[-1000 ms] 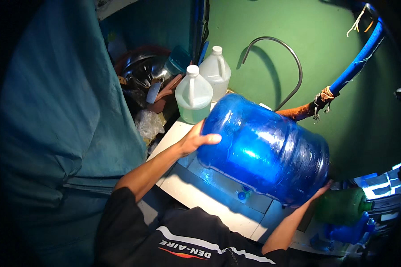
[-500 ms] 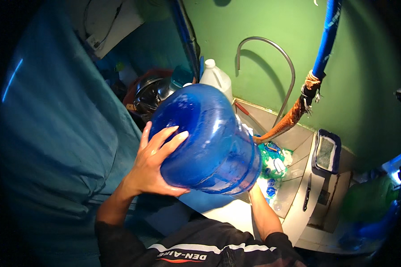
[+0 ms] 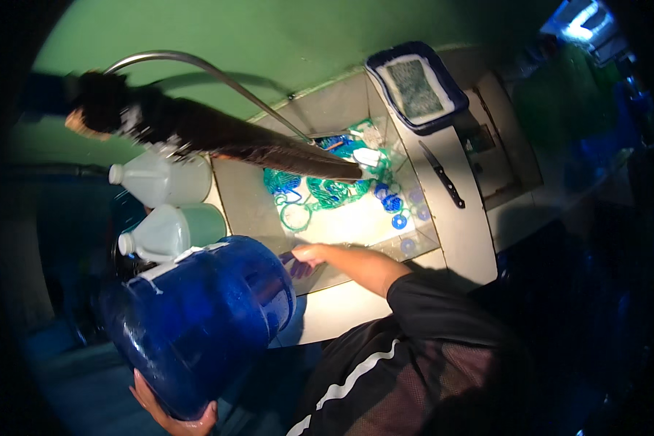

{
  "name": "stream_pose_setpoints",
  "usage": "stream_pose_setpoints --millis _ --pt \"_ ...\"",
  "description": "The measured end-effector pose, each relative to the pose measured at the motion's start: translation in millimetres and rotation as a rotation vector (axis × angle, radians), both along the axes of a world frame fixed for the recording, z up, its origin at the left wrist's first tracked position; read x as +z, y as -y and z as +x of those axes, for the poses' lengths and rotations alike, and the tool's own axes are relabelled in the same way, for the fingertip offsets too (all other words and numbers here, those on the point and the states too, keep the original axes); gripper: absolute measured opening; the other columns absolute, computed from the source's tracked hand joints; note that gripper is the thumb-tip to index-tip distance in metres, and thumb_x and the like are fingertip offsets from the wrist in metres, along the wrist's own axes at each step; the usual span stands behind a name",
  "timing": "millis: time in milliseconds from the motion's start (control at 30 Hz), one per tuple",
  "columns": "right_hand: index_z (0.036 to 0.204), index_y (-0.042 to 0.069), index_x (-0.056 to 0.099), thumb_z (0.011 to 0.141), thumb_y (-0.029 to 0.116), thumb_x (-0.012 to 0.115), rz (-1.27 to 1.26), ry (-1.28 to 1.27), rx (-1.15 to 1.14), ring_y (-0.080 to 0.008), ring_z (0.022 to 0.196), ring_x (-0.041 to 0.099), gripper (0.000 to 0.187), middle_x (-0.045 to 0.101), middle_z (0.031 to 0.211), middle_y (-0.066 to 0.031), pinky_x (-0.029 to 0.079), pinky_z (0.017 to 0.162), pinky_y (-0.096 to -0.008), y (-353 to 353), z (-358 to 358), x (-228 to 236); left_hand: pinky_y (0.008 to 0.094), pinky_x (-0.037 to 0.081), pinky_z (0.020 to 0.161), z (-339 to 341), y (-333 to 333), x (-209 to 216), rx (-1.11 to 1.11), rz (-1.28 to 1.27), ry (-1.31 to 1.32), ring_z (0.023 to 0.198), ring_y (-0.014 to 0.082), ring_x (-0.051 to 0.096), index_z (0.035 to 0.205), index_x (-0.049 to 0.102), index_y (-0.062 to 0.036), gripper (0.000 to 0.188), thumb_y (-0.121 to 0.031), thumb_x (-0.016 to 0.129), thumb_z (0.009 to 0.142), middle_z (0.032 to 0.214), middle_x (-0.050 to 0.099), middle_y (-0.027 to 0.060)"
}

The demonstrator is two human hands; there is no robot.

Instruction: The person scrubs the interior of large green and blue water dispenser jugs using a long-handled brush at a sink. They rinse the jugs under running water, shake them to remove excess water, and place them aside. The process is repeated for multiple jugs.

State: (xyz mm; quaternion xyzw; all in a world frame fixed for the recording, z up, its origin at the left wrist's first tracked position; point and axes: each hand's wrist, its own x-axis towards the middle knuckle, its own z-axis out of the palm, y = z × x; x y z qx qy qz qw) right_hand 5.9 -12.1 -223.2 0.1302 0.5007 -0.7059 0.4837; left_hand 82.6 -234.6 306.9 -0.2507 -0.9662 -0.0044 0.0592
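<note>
A large blue water jug (image 3: pixel 196 320) lies tilted on its side at the lower left, with its rounded end toward the lower left. My left hand (image 3: pixel 174 410) cups that rounded end from below, thumb and fingers spread around it. Close by the jug's opposite end is my right hand (image 3: pixel 303 261), its shaded fingers stretched out and apart over the basin's near edge. Whether those fingertips touch the jug I cannot tell. Beyond the right hand, a tiled basin (image 3: pixel 247 211) holds green netting (image 3: pixel 334 192) and small blue caps (image 3: pixel 391 203).
Two whitish plastic jugs (image 3: pixel 171 178) stand left of the basin. A dark, wrapped hose (image 3: pixel 232 145) and a curved metal pipe (image 3: pixel 196 62) reach over it. On the right ledge lie a black-handled knife (image 3: pixel 443 178) and a dark blue tub (image 3: pixel 454 109).
My view has swung to the right. The blue jug now sits lower left in it. My left hand has shifted under its rounded end; my right hand shows beside the other end.
</note>
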Motion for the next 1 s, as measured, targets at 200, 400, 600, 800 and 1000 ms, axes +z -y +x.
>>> stream_pose_setpoints --millis 200,400,600,800,1000 --pt "0.125 0.009 0.066 0.094 0.035 0.056 0.91 0.214 0.907 -0.0299 0.11 0.066 0.042 0.07 0.121 -0.0098 0.051 0.091 -0.0583 -131 63 -140 0.0547 0.019 0.118 2 -2 2 0.04 -0.055 0.003 0.139 0.0398 0.04 0.148 0.04 0.0 0.112 -0.04 0.09 0.056 0.149 0.045 0.0249" --pt "0.133 0.009 0.061 0.091 0.027 0.056 1.113 0.379 0.363 -0.033 0.122 0.061 0.046 0.065 0.132 -0.0116 0.048 0.096 -0.0563 -196 139 -186 0.0585 0.015 0.119 5 6 -8 -0.039 0.018 -0.035 0.141 0.0418 0.038 0.149 0.037 0.0019 0.114 -0.041 0.089 0.057 0.15 0.042 0.0264" --pt "0.136 0.008 0.059 0.088 0.022 0.054 1.191 0.381 0.297 -0.0323 0.13 0.055 0.05 0.057 0.142 -0.0134 0.047 0.1 -0.0544 -182 149 -198 0.0575 0.019 0.118 8 9 -4 0.06 0.036 -0.011 0.142 0.044 0.034 0.151 0.037 -0.0011 0.117 -0.038 0.09 0.054 0.152 0.04 0.0267" --pt "0.131 0.012 0.063 0.089 0.021 0.059 1.105 0.269 0.307 -0.036 0.126 0.056 0.043 0.058 0.137 -0.0166 0.048 0.092 -0.0598 -171 139 -200 0.055 0.026 0.116 13 6 -5 0.095 0.068 -0.006 0.142 0.045 0.034 0.151 0.037 -0.0017 0.114 -0.028 0.089 0.053 0.151 0.04 0.0281" --pt "0.127 0.017 0.066 0.087 0.022 0.064 1.112 -0.103 0.189 -0.0368 0.13 0.049 0.04 0.053 0.14 -0.0136 0.05 0.082 -0.0611 -158 139 -184 0.0515 0.03 0.115 14 5 -6 0.075 0.057 -0.024 0.141 0.0437 0.037 0.151 0.036 -0.0001 0.114 -0.026 0.089 0.053 0.151 0.039 0.0296"
